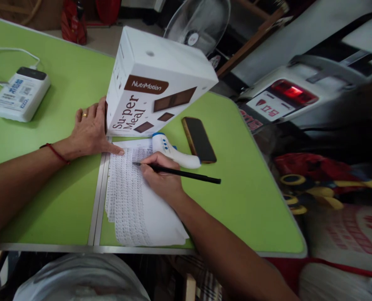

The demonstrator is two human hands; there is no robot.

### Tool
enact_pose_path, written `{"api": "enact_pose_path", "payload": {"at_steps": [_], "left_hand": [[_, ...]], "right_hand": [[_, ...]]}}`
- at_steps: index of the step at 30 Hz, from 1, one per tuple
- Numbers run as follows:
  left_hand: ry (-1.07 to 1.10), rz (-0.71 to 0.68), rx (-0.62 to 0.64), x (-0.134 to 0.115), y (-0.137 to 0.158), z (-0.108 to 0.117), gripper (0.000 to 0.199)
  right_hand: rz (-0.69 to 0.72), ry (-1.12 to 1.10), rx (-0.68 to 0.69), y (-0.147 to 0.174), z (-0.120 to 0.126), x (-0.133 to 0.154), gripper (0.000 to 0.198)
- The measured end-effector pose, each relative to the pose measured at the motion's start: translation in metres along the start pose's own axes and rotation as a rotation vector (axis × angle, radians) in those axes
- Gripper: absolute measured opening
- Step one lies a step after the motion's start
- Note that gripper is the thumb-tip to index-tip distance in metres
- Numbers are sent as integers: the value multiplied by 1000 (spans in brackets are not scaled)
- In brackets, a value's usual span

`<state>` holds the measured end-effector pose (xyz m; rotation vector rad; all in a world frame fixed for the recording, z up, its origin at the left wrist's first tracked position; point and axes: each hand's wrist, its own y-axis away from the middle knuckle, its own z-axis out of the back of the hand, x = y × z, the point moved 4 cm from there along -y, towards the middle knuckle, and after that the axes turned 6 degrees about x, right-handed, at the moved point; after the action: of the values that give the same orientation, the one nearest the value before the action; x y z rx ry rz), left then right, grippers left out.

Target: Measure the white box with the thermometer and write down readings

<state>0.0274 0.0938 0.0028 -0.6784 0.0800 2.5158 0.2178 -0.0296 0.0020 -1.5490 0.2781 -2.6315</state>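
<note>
In my right hand (163, 175) is a slim black pen (188, 173), pinched with its tip over the paper. Rows of small handwriting cover the left side of the sheets (160, 217), which lie stacked and slightly fanned. My left hand (90, 129) lies open beside the white NutriMotion box (170, 71), its thumb stretched onto the top sheet's edge. The fingertips reach toward the box's left side; whether they press on it I cannot tell. A white and blue infrared thermometer (173, 152) rests at the sheets' upper right, just beyond my right hand.
A phone (200, 140) lies face up right of the thermometer. At the far left sits a white device (21, 94) with a cable. The green folding table (242, 200) has a metal seam. Behind it stand a fan (198, 25) and, at right, a white vehicle's tail light (294, 92).
</note>
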Motion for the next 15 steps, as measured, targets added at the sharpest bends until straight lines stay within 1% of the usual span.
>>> {"api": "enact_pose_path", "payload": {"at_steps": [4,8,12,15], "left_hand": [[-11,9,1,-2,0,1,165],[-21,28,19,-3,0,1,169],[-17,15,-6,-1,0,0,165],[-22,12,1,1,0,-1,165]], "right_hand": [[28,-21,-25,0,1,1,5],[27,-10,-49,0,2,0,5],[12,-2,-51,0,3,-1,6],[4,1,-40,0,3,-2,6]]}}
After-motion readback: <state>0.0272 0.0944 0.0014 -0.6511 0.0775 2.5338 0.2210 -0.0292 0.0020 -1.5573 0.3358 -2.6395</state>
